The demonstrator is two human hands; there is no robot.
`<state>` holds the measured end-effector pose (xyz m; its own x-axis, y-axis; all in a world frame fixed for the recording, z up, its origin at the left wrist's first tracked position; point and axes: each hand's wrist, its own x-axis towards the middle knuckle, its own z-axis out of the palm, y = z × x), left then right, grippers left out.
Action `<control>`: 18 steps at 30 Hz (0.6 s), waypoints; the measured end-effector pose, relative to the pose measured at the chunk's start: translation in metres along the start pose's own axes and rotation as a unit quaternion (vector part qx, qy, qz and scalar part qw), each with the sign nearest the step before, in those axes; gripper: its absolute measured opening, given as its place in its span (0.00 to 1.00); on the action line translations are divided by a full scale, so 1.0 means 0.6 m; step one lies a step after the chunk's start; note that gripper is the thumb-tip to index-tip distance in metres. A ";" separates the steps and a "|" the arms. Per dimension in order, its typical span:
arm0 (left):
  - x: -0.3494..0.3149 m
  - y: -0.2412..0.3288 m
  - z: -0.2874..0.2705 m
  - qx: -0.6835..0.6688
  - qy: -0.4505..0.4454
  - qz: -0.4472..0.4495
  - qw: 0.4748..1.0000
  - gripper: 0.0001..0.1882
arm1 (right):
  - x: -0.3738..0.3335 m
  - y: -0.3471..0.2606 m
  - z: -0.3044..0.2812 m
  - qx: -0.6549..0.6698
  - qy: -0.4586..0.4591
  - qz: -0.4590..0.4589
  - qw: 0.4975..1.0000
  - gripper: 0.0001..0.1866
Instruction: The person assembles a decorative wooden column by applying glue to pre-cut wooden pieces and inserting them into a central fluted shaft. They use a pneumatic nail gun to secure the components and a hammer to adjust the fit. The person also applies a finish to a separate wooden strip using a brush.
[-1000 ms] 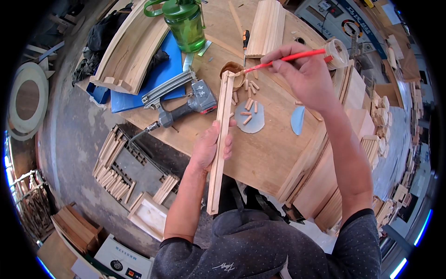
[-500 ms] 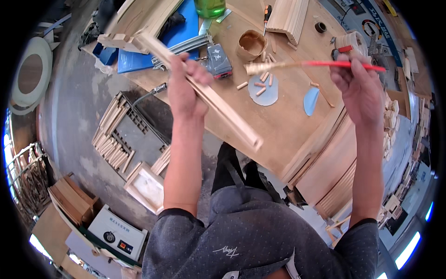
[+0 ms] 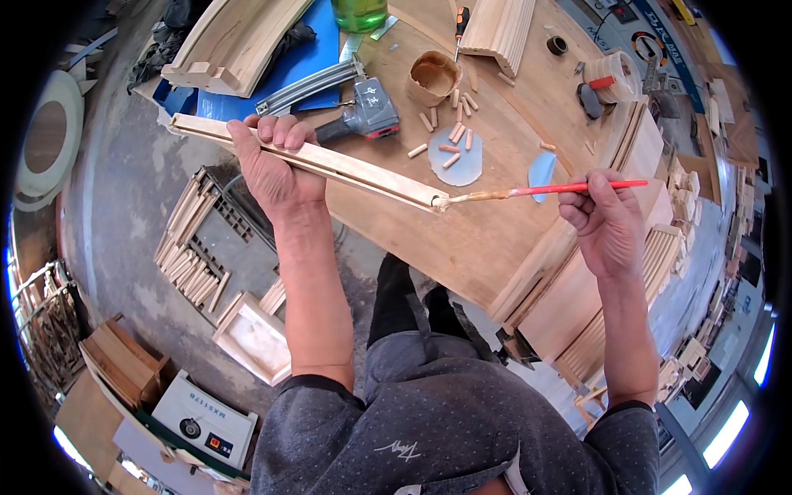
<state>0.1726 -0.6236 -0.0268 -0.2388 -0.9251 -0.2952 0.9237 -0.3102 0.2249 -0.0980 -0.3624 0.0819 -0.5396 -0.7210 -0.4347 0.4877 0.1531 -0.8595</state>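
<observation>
My left hand (image 3: 276,169) was wrapped around a long strip of pale wood (image 3: 313,161), fingers curled over its top edge and thumb underneath, holding it level in the air above the workbench (image 3: 462,239). My right hand (image 3: 606,219) pinched a red-handled brush (image 3: 569,190) between thumb and fingers, its wet bristles touching the end of the strip nearest that hand. I judged the main risk was the strip's length: gripped only toward its far end, the brushed end could sag or twist under the bristles, and the glue would smear down the face instead of staying on the end grain. A loaded brush could also drip onto the bench below. The strip looked smooth and planed, with a groove running along it. Beyond my left hand lay a grey nail gun (image 3: 363,111) with a long metal magazine, resting partly on a blue sheet (image 3: 305,58). Past the brush tip sat a small brown cup (image 3: 433,76) with a glossy wet inside, and short round wooden pegs (image 3: 452,136) were scattered around a pale flat disc (image 3: 462,161). Below my left arm, stacks of thin slats (image 3: 194,247) lay on the grey floor.
</observation>
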 end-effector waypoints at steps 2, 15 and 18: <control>-0.002 0.000 -0.002 -0.001 -0.005 0.003 1.000 0.18 | 0.000 0.001 0.003 -0.003 0.004 0.006 1.000 0.11; -0.010 0.003 0.000 0.056 0.002 0.043 0.998 0.16 | -0.039 -0.054 0.065 -0.248 -0.047 -0.149 0.956 0.07; -0.018 0.000 0.007 0.098 -0.011 0.062 0.993 0.17 | -0.051 -0.068 0.095 -0.291 -0.084 -0.183 0.935 0.06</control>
<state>0.1738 -0.6144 -0.0197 -0.1351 -0.9628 -0.2341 0.8708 -0.2281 0.4356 -0.0623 -0.3852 0.1454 -0.4576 -0.8859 -0.0755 -0.1913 0.1810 -0.9647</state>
